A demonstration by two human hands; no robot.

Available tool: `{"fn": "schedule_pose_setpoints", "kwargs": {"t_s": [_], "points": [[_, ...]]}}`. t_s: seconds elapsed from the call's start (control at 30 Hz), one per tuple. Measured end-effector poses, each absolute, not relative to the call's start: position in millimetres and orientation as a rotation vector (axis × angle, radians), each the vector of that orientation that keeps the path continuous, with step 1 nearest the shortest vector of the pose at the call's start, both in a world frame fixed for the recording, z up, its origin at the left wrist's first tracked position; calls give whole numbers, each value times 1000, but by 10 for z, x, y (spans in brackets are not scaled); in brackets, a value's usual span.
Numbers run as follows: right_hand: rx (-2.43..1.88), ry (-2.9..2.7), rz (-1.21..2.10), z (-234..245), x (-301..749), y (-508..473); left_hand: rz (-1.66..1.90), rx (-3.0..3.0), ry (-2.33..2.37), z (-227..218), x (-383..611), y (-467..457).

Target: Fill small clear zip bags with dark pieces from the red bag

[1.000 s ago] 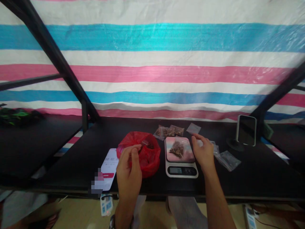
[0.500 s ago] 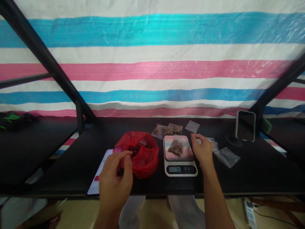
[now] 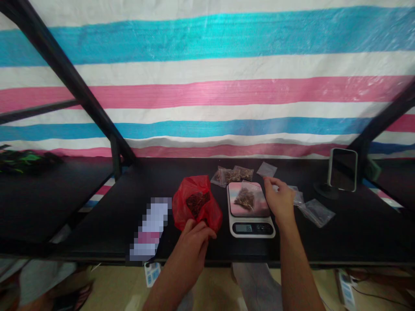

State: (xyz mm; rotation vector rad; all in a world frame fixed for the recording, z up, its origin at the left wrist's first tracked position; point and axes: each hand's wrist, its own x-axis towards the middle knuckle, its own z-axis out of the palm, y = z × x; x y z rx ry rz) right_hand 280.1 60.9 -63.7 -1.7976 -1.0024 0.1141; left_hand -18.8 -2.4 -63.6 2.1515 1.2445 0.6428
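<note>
My hands are apart: my left hand (image 3: 189,247) pinches the bottom of the red bag (image 3: 197,203) near the tabletop's (image 3: 356,242) front edge, while my open right hand (image 3: 281,202) hovers beside the scale (image 3: 249,226), near a clear baggie (image 3: 316,213).

The black tabletop (image 3: 340,242) carries a digital scale (image 3: 251,229) near its middle, with a red plastic bag (image 3: 209,214) just left of it and a blurred card (image 3: 149,229) beyond that. Small filled packets (image 3: 232,175) lie behind the scale, clear bags (image 3: 316,212) lie to its right, and a phone (image 3: 343,169) stands upright on a round stand further right.
</note>
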Motion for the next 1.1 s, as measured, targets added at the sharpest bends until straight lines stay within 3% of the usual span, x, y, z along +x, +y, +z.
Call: {"fn": "schedule_pose_setpoints", "kwargs": {"t_s": [0.17,0.47,0.6,0.73,0.93,1.1], "points": [[-1895,-1077,142,-694,2786,613,945,2194,1301,-817,-50,116],[-1822,-1165,348,-600,2739,585,1440,2225,1402,-685,5,99],[-1590,-1174,452,-487,2647,578,1343,2239,1678,-814,15,139],[-1329,-1178,612,-302,2456,523,1203,2257,1549,-861,2,122],[-1039,-1247,813,-23,2050,404,1576,2022,1491,-646,-24,40],[-851,-1279,1052,109,1698,331,1548,1769,1427,-548,66,3]]}}
